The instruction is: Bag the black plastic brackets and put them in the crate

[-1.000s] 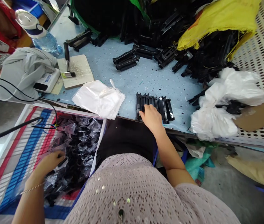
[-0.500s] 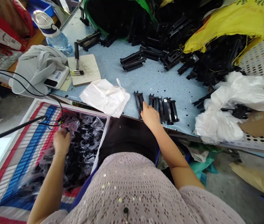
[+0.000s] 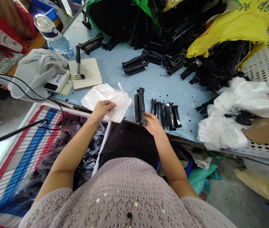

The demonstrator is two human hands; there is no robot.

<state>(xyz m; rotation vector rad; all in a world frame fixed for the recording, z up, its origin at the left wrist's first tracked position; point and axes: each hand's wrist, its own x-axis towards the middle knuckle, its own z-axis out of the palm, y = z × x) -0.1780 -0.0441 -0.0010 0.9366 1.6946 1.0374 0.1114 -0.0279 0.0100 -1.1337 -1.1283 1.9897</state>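
Observation:
My right hand (image 3: 153, 124) is closed on the lower end of a pair of long black plastic parts (image 3: 139, 106), held upright side by side at the table's near edge. To its right, several similar black parts (image 3: 165, 112) stand in a row on the blue speckled tabletop. My left hand (image 3: 103, 110), with a thin bracelet at the wrist, lies over a flat stack of thin white plastic bags (image 3: 119, 106). Thumb and fingers come together in a pinch at the top bag's surface.
Loose black parts (image 3: 134, 65) spill from green and yellow sacks (image 3: 229, 33) at the back. Left are a brush (image 3: 78, 60) on a board (image 3: 91, 71) and a water bottle (image 3: 56, 38). A striped lined crate (image 3: 27, 158) holds bagged parts. White bags (image 3: 224, 126) lie right.
My left hand has moved from over the crate up and right onto the plastic bags. My right hand has lifted the pair of black parts slightly and turned them upright.

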